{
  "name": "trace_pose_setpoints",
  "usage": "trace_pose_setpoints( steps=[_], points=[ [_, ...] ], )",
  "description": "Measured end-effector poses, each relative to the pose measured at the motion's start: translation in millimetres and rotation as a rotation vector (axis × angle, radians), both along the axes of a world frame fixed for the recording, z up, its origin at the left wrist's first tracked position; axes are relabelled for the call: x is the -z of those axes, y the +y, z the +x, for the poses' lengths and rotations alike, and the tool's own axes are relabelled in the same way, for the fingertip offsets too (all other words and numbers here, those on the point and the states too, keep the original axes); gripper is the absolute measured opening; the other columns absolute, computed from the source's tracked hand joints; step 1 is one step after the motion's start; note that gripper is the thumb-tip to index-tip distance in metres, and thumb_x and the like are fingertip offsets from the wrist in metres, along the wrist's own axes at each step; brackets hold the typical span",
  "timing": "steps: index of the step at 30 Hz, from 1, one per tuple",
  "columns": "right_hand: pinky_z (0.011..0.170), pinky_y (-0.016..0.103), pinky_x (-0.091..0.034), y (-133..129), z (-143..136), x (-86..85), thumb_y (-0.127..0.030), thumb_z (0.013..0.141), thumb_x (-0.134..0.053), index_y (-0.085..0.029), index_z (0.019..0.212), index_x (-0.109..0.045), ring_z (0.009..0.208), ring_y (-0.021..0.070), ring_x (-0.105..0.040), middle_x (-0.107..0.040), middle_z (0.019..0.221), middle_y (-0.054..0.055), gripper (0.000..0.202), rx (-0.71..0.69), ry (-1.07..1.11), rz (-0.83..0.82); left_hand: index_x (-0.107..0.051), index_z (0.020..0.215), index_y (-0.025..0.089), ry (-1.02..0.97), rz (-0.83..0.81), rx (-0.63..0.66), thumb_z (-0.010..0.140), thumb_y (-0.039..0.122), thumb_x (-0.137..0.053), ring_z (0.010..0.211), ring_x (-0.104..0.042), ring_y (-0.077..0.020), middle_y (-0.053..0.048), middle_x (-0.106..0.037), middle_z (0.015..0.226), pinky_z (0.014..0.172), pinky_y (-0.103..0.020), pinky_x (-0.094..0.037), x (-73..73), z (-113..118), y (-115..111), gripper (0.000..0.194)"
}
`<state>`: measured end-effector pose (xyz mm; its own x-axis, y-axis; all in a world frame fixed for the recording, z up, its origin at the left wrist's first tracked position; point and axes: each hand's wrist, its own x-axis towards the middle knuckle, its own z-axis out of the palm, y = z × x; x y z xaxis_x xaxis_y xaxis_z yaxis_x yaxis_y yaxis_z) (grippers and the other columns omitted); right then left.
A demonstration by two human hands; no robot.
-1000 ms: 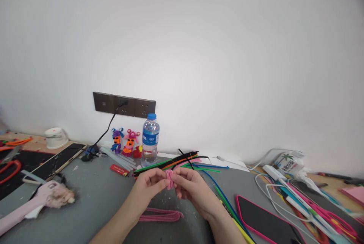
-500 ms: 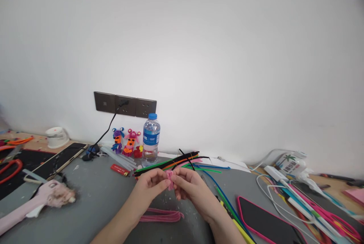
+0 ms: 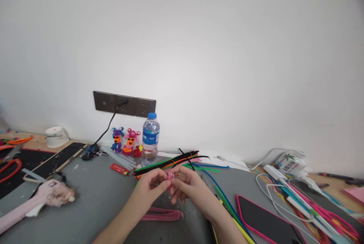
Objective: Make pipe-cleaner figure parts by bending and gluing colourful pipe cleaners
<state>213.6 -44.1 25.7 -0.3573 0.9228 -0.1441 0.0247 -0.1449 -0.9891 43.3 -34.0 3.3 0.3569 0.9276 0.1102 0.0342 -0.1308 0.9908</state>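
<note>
Head view: pinching the small pink piece in fingertips of left hand and right hand above the grey mat, apparently mid-shaping, next likely needing a steady grip while bending.

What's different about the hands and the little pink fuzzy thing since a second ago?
The right hand's fingers moved slightly left, over the small pink fuzzy piece, so less of it shows. The left hand still pinches it; nothing was visibly dropped. The looped pink fuzzy strands and clear plastic bottle stayed put.
</note>
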Motion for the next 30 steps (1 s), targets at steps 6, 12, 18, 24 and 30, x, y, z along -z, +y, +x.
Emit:
trace_pose_setpoints(
  steps=[6,12,18,24,30],
  points=[
    [0.048,0.020,-0.037,-1.2,1.2,-0.2,-0.057,0.076,-0.067,-0.016,0.105,-0.061,0.054,0.0135,-0.064,-0.066,0.066,0.000,0.050,-0.079,0.000,-0.001,-0.065,0.080,0.017,0.198,0.122,-0.051,0.085,0.033,-0.056,0.072,-0.063,-0.0198,-0.004,-0.069,0.076,0.061,-0.025,-0.043,2.7,1.5,-3.3,0.019],
    [0.052,0.022,-0.036,2.2,-2.9,7.2,-0.060,0.084,-0.056,-0.017,0.076,-0.055,0.050,0.0098,-0.049,-0.054,0.056,-0.003,0.044,0.005,-0.027,0.165,-0.065,0.076,0.018,0.199,0.130,-0.029,0.083,0.029,-0.058,0.068,-0.064,-0.0202,-0.005,-0.073,0.073,0.061,-0.026,-0.043,-2.8,1.4,-4.0,0.015],
    [0.051,0.022,-0.036,4.6,-5.0,17.6,-0.057,0.081,-0.062,-0.020,0.075,-0.049,0.049,0.0099,-0.047,-0.052,0.056,-0.006,0.040,0.034,-0.039,0.182,-0.058,0.083,0.021,0.202,0.118,-0.055,0.078,0.022,-0.060,0.063,-0.063,-0.0183,-0.001,-0.074,0.069,0.061,-0.025,-0.042,0.5,2.4,-4.3,0.005],
    [0.047,0.022,-0.039,5.5,-0.9,15.0,-0.062,0.074,-0.065,-0.018,0.070,-0.051,0.042,0.0099,-0.049,-0.057,0.050,-0.004,0.046,0.014,-0.083,0.081,-0.055,0.076,0.021,0.245,0.142,-0.064,0.075,0.019,-0.062,0.059,-0.058,-0.0152,0.002,-0.067,0.066,0.057,-0.023,-0.040,3.0,1.6,-4.8,0.008],
    [0.051,0.024,-0.041,7.5,5.2,14.4,-0.059,0.073,-0.067,-0.018,0.072,-0.053,0.045,0.0119,-0.054,-0.062,0.053,-0.002,0.043,0.041,-0.046,0.098,-0.063,0.083,0.017,0.138,0.051,0.036,0.076,0.020,-0.062,0.064,-0.061,-0.0165,-0.003,-0.070,0.076,0.058,-0.023,-0.043,-1.1,3.2,-5.4,0.007]
  ],
)
